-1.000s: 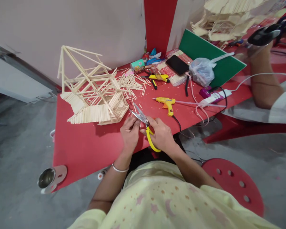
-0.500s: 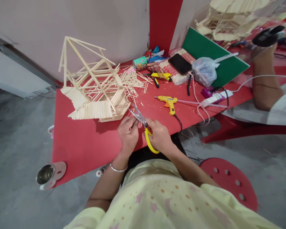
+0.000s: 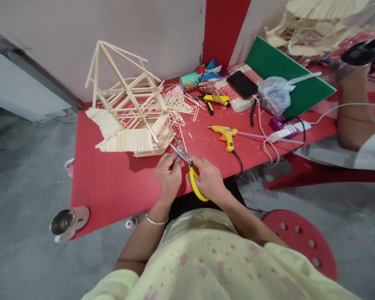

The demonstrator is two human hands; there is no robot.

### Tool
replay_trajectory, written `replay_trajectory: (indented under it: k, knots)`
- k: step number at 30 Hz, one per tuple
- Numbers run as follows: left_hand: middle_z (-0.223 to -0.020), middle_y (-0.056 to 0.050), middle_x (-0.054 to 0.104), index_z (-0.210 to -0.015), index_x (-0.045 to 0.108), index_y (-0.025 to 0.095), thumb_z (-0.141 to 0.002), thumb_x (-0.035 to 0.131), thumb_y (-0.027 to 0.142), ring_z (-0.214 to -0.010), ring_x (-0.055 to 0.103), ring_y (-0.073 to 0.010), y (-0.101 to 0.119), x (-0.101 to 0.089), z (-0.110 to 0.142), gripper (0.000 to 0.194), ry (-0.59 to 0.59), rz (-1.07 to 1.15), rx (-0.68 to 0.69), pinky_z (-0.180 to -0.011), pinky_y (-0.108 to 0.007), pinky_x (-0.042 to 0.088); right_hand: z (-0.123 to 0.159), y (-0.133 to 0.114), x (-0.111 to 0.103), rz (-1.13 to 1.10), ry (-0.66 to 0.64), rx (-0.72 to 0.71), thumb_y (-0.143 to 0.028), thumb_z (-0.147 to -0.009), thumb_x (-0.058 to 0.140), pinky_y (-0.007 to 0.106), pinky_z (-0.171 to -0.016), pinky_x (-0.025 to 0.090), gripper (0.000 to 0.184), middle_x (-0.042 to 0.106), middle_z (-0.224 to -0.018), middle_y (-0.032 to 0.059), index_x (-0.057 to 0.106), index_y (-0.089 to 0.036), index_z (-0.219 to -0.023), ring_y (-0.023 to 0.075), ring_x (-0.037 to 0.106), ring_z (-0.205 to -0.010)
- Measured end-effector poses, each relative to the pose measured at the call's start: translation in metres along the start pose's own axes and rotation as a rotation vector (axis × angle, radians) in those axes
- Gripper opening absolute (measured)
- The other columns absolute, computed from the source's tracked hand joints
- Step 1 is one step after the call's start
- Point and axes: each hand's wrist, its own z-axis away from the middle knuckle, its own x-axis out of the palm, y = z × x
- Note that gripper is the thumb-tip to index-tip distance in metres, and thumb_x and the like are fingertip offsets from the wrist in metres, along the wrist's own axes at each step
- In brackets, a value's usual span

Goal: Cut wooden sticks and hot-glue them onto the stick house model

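Observation:
My right hand [image 3: 208, 177] is wrapped round the yellow handles of a pair of scissors [image 3: 194, 183]. The metal blades are slightly apart and point up and left, over the table's front part. Close beside the blades, my left hand [image 3: 169, 173] has its fingertips pinched together; whatever lies between them is too small or hidden to make out. Just beyond both hands stands a wooden stick model [image 3: 129, 100] with an open frame on top and slatted panels low on its left. Loose thin sticks [image 3: 178, 102] lie in a pile behind it.
On the red table [image 3: 112, 179] lie a yellow glue gun [image 3: 226, 135], a yellow cutter [image 3: 217, 100], a phone [image 3: 242, 84], a plastic bag [image 3: 274, 95] and a power strip [image 3: 290, 130]. A cup [image 3: 64, 223] hangs at the left corner. Another person's arm [image 3: 353, 108] is at right.
The view has shifted, so the table and model appear slightly farther right. My hands and the scissors stay in nearly the same pose.

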Motion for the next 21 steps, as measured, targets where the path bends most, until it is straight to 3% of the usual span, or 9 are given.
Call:
replay_trajectory:
  k: [4,9,14,21]
  knots:
    - [-0.077,-0.001,0.064,-0.081,0.076,0.022,-0.091,0.065,0.020,-0.075,0.060,-0.0152,-0.005,-0.002,0.006,0.016,0.000,-0.017,0.032,-0.075,-0.026,0.047,0.004,-0.002,0.005,0.021,-0.040,0.051,-0.025,-0.093,0.053,0.034,-0.083,0.050,0.056,0.070,-0.117,0.0112,0.052,-0.025,-0.149,0.0272,0.068,-0.101]
    - [-0.080,-0.002,0.069,-0.099,0.081,0.021,-0.092,0.067,0.023,-0.073,0.062,-0.0145,-0.015,-0.004,0.010,0.016,0.031,-0.013,0.080,-0.071,-0.027,0.049,0.005,-0.005,0.004,0.056,-0.137,0.084,-0.026,-0.097,0.051,0.030,-0.080,0.047,0.045,0.076,-0.103,0.0074,0.059,-0.025,-0.141,0.0243,0.070,-0.095]
    - [-0.079,-0.002,0.069,-0.089,0.079,0.019,-0.091,0.066,0.020,-0.074,0.063,-0.0146,-0.020,-0.009,0.010,0.013,0.037,-0.019,0.027,-0.072,-0.027,0.050,0.004,-0.011,0.000,0.147,-0.120,0.054,-0.029,-0.096,0.052,0.030,-0.076,0.046,0.054,0.071,-0.115,0.0074,0.049,-0.031,-0.150,0.0247,0.069,-0.100]
    - [-0.078,-0.002,0.068,-0.081,0.074,0.019,-0.090,0.065,0.021,-0.073,0.062,-0.0151,-0.020,-0.012,0.010,0.013,0.034,-0.003,-0.002,-0.072,-0.028,0.049,0.003,-0.018,-0.001,0.191,-0.158,0.073,-0.033,-0.097,0.050,0.031,-0.077,0.046,0.057,0.067,-0.117,0.0076,0.042,-0.032,-0.154,0.0247,0.066,-0.103]
